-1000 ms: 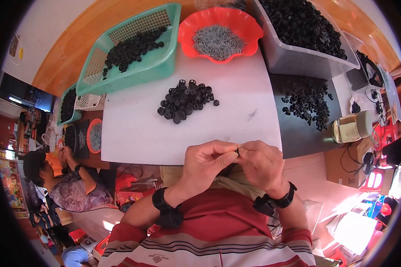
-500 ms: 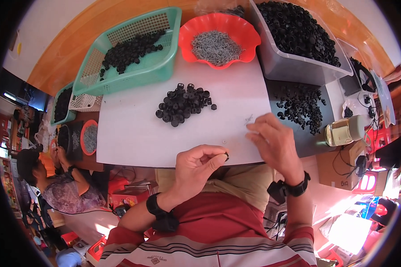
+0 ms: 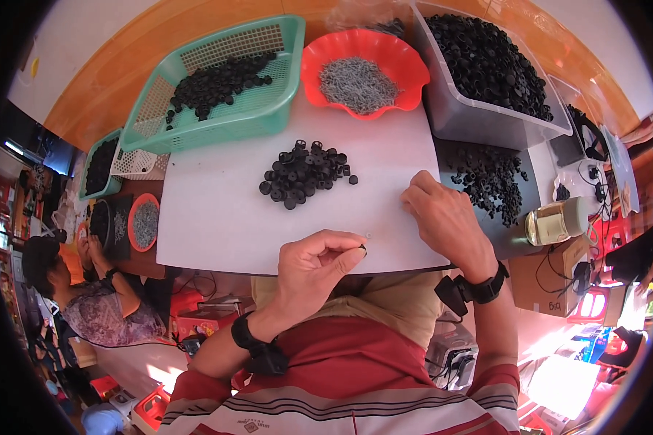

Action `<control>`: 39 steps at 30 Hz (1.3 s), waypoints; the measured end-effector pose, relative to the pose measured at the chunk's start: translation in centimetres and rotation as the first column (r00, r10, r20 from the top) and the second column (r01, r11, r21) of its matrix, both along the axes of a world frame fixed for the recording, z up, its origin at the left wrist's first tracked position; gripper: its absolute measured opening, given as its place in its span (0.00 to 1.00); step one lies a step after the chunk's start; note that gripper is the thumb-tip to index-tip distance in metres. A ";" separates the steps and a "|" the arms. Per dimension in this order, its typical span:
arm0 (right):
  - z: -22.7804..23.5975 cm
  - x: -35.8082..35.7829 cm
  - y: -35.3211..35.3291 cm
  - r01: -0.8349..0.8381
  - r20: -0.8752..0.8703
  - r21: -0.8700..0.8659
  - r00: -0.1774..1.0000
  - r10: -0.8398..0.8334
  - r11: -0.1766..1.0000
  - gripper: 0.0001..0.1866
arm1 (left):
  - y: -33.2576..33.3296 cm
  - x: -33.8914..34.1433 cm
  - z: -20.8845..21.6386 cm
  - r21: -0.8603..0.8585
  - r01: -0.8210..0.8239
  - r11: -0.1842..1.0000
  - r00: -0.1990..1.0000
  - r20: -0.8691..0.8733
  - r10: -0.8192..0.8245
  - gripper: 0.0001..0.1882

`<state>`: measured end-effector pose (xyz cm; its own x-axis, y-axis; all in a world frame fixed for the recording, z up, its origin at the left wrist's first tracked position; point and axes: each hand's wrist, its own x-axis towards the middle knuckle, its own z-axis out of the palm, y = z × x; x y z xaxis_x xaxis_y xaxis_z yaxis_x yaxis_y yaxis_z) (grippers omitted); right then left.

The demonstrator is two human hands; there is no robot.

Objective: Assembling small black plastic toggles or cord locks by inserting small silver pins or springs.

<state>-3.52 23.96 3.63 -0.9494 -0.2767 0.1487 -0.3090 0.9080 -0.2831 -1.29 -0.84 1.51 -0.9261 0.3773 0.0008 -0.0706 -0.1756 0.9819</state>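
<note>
Between thumb and forefinger my left hand (image 3: pixel 315 267) pinches a small black plastic part (image 3: pixel 363 250), just above the front edge of the white work surface (image 3: pixel 210 225). Most of that part is hidden by the fingers. My right hand (image 3: pixel 442 217) is down on the surface's right side, fingertips drawn together; what they hold, if anything, is hidden. A tiny pale ring-like piece (image 3: pixel 368 235) lies beside the left fingertips. Farther back, a heap of black round plastic caps (image 3: pixel 305 174) sits mid-surface.
Along the back stand a green basket (image 3: pixel 210 134) of black parts, a red scalloped bowl (image 3: pixel 413 58) of screws and a grey bin (image 3: pixel 479 123) of black parts. Small black pieces (image 3: pixel 490 181) and a jar (image 3: pixel 555 222) are at right. Another person (image 3: pixel 109 304) works at left.
My right hand has come down over the spot where a few loose screws lay, its fingers closing together. My left hand keeps its pinch on the black part. The view has shifted slightly.
</note>
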 end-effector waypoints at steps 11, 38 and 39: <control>0.3 1.0 0.0 -0.054 -0.035 0.027 0.998 0.055 0.998 0.04 | -2.7 -3.1 3.4 -0.132 -0.198 0.971 0.928 -0.345 0.142 0.07; 0.0 2.3 -1.7 -0.070 -0.072 -0.719 0.997 0.026 0.692 0.08 | 3.9 -3.2 1.0 0.030 0.152 0.988 0.981 0.118 -0.155 0.15; -0.2 2.3 -1.6 -0.069 -0.071 -0.721 0.997 0.026 0.690 0.08 | 3.9 -3.2 0.8 0.033 0.157 0.987 0.980 0.120 -0.160 0.15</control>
